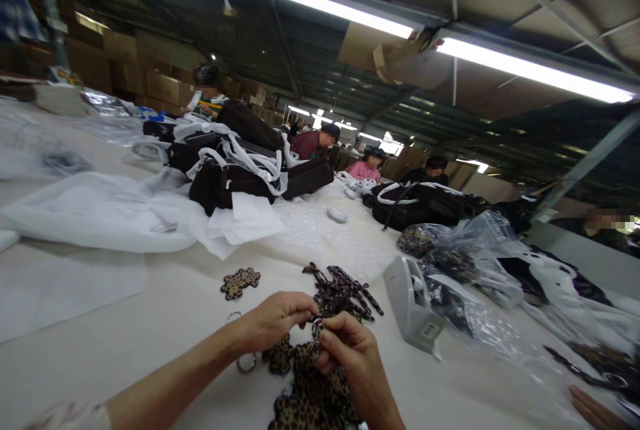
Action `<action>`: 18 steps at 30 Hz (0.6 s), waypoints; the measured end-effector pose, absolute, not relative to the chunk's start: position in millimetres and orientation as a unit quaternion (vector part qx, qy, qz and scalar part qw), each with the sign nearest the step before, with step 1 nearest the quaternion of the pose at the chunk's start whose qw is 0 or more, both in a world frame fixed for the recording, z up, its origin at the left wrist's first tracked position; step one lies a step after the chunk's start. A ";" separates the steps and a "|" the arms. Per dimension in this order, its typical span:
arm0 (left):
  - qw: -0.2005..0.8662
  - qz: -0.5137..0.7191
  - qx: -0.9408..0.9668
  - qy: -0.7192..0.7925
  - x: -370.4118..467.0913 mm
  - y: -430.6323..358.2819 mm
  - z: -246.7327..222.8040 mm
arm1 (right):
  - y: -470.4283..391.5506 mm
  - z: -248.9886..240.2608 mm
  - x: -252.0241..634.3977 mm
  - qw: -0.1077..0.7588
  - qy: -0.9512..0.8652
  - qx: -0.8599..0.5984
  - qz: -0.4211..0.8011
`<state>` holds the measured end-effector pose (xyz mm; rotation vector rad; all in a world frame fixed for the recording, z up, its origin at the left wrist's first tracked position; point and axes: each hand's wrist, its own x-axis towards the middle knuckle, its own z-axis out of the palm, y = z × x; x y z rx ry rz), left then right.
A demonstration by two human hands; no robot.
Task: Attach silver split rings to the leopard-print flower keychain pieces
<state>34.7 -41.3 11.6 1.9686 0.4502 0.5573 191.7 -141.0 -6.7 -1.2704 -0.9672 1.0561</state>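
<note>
Your right hand (pixel 353 349) pinches a small metal ring (pixel 317 327) between thumb and forefinger. The fingertips of your left hand (pixel 277 315) come together at the ring's upper edge; whether they clamp it or a small dark piece beside it, I cannot tell. The ring is up between your 2 hands, above a pile of leopard-print pieces (pixel 320 377). Just beside your left wrist, 2 loose rings (pixel 245 371) lie on the white table (pixel 180 303). Beyond your hands you have 1 separate bear-shaped leopard piece (pixel 241 282) to the left and a heap of dark strips (pixel 347 293) ahead. A grey dispenser (pixel 413 310) stands to your right, near clear plastic bags (pixel 487 243). Farther off, black bags (pixel 260 183) with white wrapping lie before several people.
</note>
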 end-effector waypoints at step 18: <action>0.415 0.186 0.888 0.070 22.5 -38.0 4.8 | -142.2 -11.4 191.2 0.541 -0.448 -0.515 0.492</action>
